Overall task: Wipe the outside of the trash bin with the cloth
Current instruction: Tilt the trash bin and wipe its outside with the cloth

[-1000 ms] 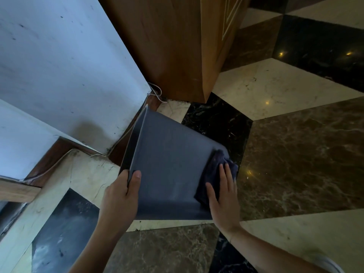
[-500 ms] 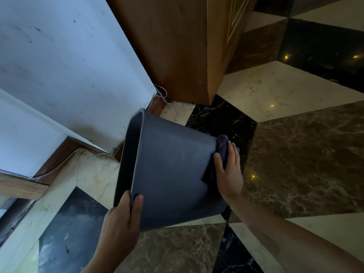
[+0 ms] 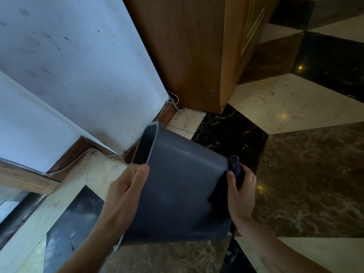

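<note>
Cloth [image 3: 235,170] slid to bin [image 3: 181,194] base edge — R hand [image 3: 241,196] pressing, L hand [image 3: 126,196] grip at rim.

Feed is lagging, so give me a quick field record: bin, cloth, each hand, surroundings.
bin: dark grey trash bin, tipped on its side, opening toward the wall
cloth: dark cloth, against the bin's base end
left hand: left hand grips the bin's rim
right hand: right hand holds the cloth on the bin
surroundings: marble floor, wooden cabinet
</note>
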Demonstrator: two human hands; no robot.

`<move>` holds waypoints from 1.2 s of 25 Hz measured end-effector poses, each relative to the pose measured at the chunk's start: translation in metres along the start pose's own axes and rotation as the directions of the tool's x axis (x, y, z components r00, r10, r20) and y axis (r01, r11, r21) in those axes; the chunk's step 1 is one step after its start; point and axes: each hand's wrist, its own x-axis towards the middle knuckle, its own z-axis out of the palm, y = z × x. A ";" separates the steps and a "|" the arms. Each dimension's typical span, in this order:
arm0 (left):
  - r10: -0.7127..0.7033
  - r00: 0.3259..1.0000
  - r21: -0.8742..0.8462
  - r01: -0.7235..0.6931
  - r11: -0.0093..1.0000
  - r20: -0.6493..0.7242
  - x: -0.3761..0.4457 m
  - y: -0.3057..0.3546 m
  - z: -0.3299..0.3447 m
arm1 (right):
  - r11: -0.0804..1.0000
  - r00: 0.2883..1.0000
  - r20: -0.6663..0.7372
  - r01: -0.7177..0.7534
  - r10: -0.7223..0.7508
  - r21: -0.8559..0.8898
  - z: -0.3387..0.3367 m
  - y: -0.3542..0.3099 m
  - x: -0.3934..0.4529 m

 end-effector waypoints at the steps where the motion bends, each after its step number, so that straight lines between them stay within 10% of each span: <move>1: -0.075 0.997 -0.026 0.075 0.997 0.008 0.012 0.016 0.001 | 1.000 1.000 0.005 -0.012 0.012 -0.010 0.000 0.004 -0.006; 7: -0.025 1.000 0.522 0.029 0.853 -0.015 0.059 0.061 0.030 | 0.995 0.995 0.010 -0.103 0.103 0.007 0.001 0.019 -0.025; 13: -0.230 0.971 0.201 0.237 0.950 -0.058 0.087 0.088 0.040 | 0.996 0.998 -0.004 -0.062 0.062 0.072 -0.003 0.006 -0.027; 25: 0.282 0.955 0.465 -0.291 0.836 0.092 0.087 0.062 0.010 | 0.994 0.998 -0.053 -0.017 0.022 0.106 -0.007 -0.017 -0.010; 30: 0.110 0.971 0.342 -0.179 0.922 0.212 0.067 0.035 -0.006 | 0.998 0.998 -0.041 0.056 -0.054 0.042 -0.010 -0.014 -0.005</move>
